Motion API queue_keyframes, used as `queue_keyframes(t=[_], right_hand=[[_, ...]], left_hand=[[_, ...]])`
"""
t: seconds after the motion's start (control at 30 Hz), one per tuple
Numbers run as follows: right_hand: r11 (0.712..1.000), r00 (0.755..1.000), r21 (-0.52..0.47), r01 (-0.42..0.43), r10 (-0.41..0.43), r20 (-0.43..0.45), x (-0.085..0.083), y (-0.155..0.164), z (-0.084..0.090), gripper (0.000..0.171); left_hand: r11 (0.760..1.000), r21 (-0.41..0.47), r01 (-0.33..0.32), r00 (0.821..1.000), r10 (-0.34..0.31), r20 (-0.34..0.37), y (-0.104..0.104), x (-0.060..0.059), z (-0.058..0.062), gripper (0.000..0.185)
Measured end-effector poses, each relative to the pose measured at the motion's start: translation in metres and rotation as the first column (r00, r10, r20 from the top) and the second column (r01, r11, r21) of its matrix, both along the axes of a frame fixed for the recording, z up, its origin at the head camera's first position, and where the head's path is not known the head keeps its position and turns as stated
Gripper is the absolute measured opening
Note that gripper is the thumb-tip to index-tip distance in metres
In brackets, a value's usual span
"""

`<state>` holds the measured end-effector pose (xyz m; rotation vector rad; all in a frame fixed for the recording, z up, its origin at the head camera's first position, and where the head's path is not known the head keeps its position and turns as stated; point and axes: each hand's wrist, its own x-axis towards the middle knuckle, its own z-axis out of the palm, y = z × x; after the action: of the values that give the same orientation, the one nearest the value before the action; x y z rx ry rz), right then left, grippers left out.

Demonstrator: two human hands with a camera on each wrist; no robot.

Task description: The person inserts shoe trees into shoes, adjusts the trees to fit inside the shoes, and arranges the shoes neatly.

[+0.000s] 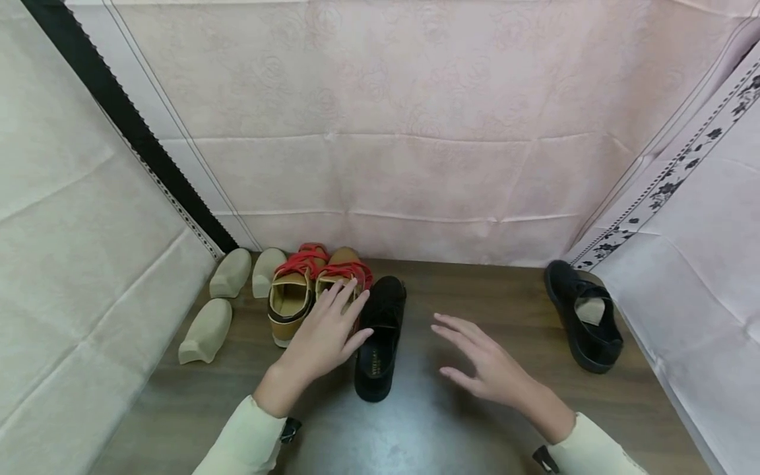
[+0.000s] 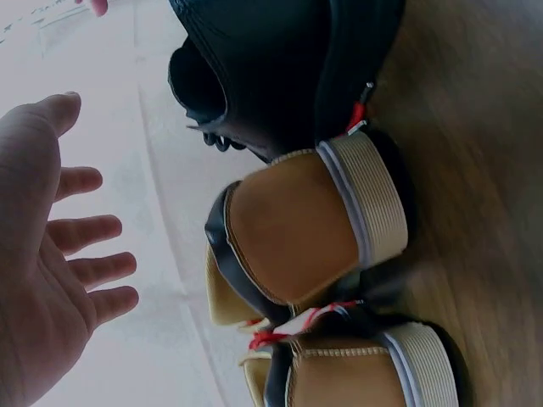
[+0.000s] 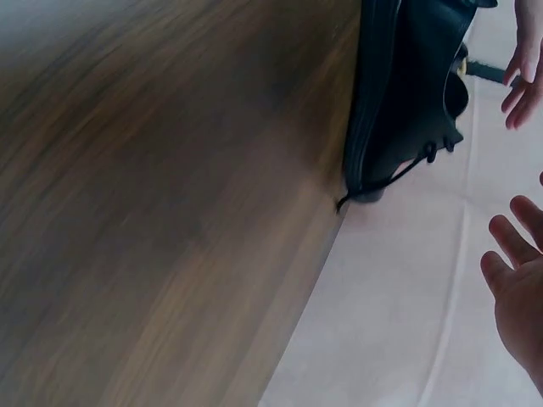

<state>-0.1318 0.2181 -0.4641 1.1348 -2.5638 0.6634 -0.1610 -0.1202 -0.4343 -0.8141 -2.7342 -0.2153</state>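
A black lace-up shoe (image 1: 386, 330) stands on the wooden floor in front of me, toe toward the fabric wall. Directly left of it is a pair of tan shoes with red laces, the left tan shoe (image 1: 291, 300) more visible. My left hand (image 1: 323, 340), fingers spread, hovers above the right tan shoe (image 2: 293, 225) and partly hides it in the head view; nothing is in its palm. To the right of the black shoe, my right hand (image 1: 487, 363) is held in the air with loose, straight fingers and holds nothing. The black shoe's lace (image 3: 399, 176) hangs at its side.
Three off-white shoe-shaped inserts, one the front insert (image 1: 206, 330), lie at the far left. Another black shoe (image 1: 584, 316) stands by the right wall with a pale insert (image 1: 590, 310) inside. Fabric walls, including the back wall (image 1: 415, 178), enclose the floor on three sides.
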Motion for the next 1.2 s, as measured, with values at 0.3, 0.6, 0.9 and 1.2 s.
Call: queue_keyframes(t=[0.3,0.6,0.9,1.2], right_hand=[[0.980,0.982,-0.091,-0.176,0.168,-0.088,-0.007,-0.039,-0.008,0.062],[0.954,0.957,-0.099,-0.284,0.276,-0.093,-0.010,-0.067,-0.015,0.053],[0.940,0.946,-0.111,-0.322,0.315,-0.081,-0.014,-0.086,-0.023,0.038],[0.927,0.932,-0.125,-0.355,0.339,-0.129,-0.017,-0.098,-0.035,0.028]], left_hand=[[0.999,0.021,-0.036,0.999,0.036,-0.010,-0.020,0.000,0.002,0.064],[0.997,0.021,-0.080,0.997,0.080,0.002,-0.037,0.003,0.000,0.068],[0.995,0.032,-0.099,0.995,0.100,-0.023,-0.056,0.000,-0.004,0.068],[0.993,0.052,-0.105,0.994,0.107,-0.035,-0.071,0.003,-0.010,0.065]])
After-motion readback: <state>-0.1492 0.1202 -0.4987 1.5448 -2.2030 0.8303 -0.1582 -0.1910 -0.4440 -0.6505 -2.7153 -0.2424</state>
